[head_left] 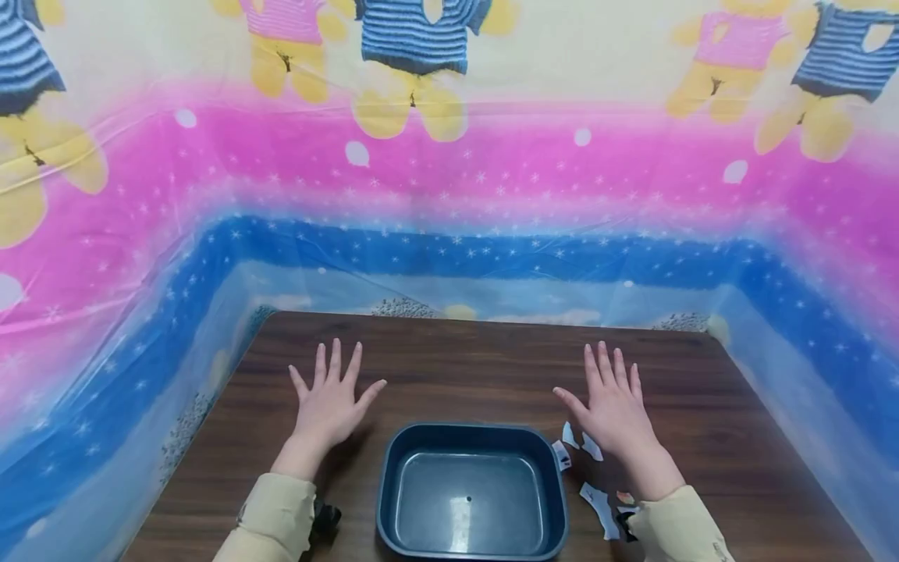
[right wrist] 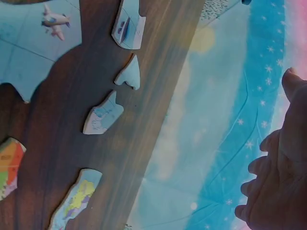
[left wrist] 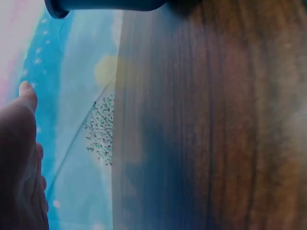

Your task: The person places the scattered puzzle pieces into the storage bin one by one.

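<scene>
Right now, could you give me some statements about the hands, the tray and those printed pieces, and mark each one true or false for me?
1. The left hand has its fingers spread. True.
2. The right hand is holding a piece. False: the right hand holds nothing.
3. The pieces lie inside the tray. False: the pieces lie on the table, beside the tray.
4. One piece shows an airplane. True.
5. The sleeves are black. False: the sleeves are pale cream.
</scene>
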The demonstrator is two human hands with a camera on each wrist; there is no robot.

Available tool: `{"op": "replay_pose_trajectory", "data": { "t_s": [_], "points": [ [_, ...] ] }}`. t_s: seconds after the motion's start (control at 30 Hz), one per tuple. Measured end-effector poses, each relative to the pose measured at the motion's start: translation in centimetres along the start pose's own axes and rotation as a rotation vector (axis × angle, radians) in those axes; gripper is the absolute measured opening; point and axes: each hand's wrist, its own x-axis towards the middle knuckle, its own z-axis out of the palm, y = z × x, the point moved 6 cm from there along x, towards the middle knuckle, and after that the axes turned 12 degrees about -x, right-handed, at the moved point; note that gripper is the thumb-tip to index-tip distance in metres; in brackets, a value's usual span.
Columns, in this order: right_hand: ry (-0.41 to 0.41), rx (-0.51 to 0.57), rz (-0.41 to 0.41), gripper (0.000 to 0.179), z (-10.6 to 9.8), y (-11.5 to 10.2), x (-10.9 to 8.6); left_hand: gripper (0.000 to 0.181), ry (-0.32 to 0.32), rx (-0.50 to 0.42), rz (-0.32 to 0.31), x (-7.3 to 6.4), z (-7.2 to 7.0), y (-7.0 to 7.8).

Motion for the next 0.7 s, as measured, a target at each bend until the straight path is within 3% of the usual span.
{"op": "replay_pose_trajectory", "data": {
  "t_s": [0.23, 0.37, 0.5, 0.7],
  "points": [
    [-0.107, 0.042, -0.050, 0.080, 1.2, -0.2, -0.7, 0.090, -0.107, -0.093, 0.006, -2.4, 0.4, 1.3],
    [-0.175, 0.054, -0.139, 0.055, 2.7, -0.2, -1.5, 0.089, -0.217, -0.153, 0.034, -4.8, 0.9, 2.7],
    [-0.227, 0.074, -0.228, 0.043, 4.3, -0.3, -2.2, 0.091, -0.311, -0.223, 0.038, -7.7, 1.7, 4.1],
    [-0.257, 0.090, -0.219, 0.032, 5.8, -0.2, -2.4, 0.099, -0.342, -0.273, 0.000, -11.1, 2.7, 5.3]
  ]
}}
